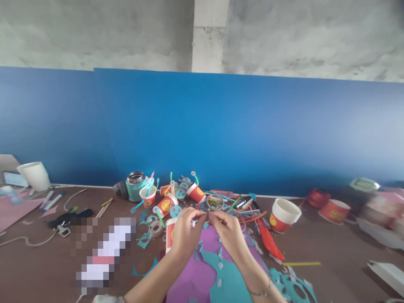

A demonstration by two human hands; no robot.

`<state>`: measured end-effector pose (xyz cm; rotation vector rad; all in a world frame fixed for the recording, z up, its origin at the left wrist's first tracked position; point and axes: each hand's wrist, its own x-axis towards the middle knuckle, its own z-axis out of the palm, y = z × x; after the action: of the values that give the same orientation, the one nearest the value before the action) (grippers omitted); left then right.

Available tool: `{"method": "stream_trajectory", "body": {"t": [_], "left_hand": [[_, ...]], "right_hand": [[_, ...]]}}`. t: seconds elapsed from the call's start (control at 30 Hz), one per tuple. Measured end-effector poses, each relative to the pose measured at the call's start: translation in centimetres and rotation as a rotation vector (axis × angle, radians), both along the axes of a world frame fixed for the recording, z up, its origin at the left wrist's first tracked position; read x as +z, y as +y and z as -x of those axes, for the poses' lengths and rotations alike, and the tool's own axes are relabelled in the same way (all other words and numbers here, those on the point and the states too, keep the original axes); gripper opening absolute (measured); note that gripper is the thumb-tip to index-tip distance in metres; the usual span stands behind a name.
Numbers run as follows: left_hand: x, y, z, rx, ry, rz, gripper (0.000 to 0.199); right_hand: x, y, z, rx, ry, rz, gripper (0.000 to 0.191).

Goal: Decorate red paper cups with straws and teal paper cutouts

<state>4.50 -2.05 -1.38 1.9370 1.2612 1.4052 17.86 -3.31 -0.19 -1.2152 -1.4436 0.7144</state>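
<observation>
Left hand, right hand close together over purple paper, seemingly for precision; cannot tell whether either grips anything

Clock positions taken from the hands. Hands: two, one left hand and one right hand. Red cups: five between 8 and 11 o'clock; at 3, one stack, its number unclear, and one single cup. Face discs: at least four, 10 o'clock. Thermos: one, 10. Pens: two, 9. Yellow strip: one, 4.
</observation>
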Motion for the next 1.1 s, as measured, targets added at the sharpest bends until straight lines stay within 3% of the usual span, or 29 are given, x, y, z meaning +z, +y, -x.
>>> {"method": "stream_trajectory", "body": {"t": [0.27,0.6,0.9,1.1], "left_hand": [[0.35,-0.55,0.08,0.04,0.117,-0.051,0.019],[-0.04,0.08,0.07,0.001,0.041,-0.006,0.019],[0.12,-0.23,0.06,0.042,0.149,-0.026,0.019],[-0.15,0.15,-0.11,0.007,0.079,0.035,0.019]], "right_hand": [[0.02,-0.12,0.2,-0.007,-0.02,0.0,0.026],[0.0,-0.03,0.0,-0.005,-0.026,0.001,0.026],[-0.2,-0.11,0.23,0.005,-0.062,-0.017,0.026],[-0.22,0.07,-0.1,0.01,-0.071,0.005,0.026]]}}
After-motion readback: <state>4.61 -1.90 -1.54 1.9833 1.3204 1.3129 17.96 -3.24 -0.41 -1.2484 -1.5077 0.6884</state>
